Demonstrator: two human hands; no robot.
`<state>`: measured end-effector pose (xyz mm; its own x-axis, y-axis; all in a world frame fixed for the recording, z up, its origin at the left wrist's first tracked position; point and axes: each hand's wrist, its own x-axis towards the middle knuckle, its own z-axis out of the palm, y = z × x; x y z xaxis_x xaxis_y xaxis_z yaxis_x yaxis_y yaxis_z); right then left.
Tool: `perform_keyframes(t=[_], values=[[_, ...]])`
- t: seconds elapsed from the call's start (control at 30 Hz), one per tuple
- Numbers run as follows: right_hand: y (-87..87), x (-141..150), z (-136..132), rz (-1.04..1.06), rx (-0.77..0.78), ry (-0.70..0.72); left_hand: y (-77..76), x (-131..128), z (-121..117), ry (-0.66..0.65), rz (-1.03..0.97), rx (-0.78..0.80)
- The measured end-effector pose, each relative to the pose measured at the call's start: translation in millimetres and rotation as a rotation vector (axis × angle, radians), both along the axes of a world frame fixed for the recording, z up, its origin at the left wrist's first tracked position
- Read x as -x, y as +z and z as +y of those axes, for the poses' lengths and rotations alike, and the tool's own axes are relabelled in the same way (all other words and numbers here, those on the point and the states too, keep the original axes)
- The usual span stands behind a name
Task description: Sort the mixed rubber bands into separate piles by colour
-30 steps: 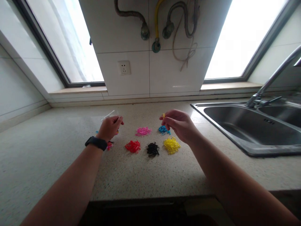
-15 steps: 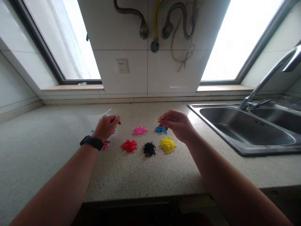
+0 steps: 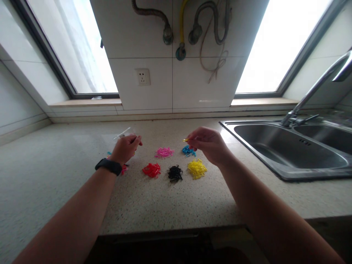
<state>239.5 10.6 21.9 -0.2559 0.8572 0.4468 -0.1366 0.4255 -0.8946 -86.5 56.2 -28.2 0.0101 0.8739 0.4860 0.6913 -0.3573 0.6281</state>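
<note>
My right hand is closed in a pinch on a small yellow rubber band, held just above a pile of blue rubber bands. My left hand, with a black watch on the wrist, has its fingers closed; whatever they hold is hidden. Partly covered by it, a mixed heap of coloured bands shows at the wrist, and a clear plastic piece shows behind. Between the hands lie pink bands, red bands, black bands and yellow bands.
The speckled countertop runs from the tiled wall to its front edge. On the right is a steel sink with a faucet. Pipes and a wall socket are on the wall between two windows.
Both hands stay nearly in place, the fingers shifting only slightly. The yellow rubber band remains in the right hand's pinch, and the piles look unchanged.
</note>
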Motion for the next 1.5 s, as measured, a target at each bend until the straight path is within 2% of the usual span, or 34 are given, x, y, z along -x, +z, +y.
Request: perform_keyframes(t=[0.47,0.83,1.03,1.23,1.5], values=[[1.1,0,1,0.027,-0.041,0.018,-0.7,0,1,-0.007,0.025,0.033],[6.1,-4,-2,-0.037,-0.005,0.059,1.0,-2,0,-0.014,0.033,0.027],[12.4,-34,6,-0.371,0.010,0.092,1.1,-2,-2,-0.018,0.022,0.034],[16.6,-67,15,-0.886,0.128,0.195,3.6,-4,-3,-0.024,0.040,0.035],[0.0,-81,26,-1.257,0.245,0.214,1.1,-2,-1,-0.015,0.059,0.046]])
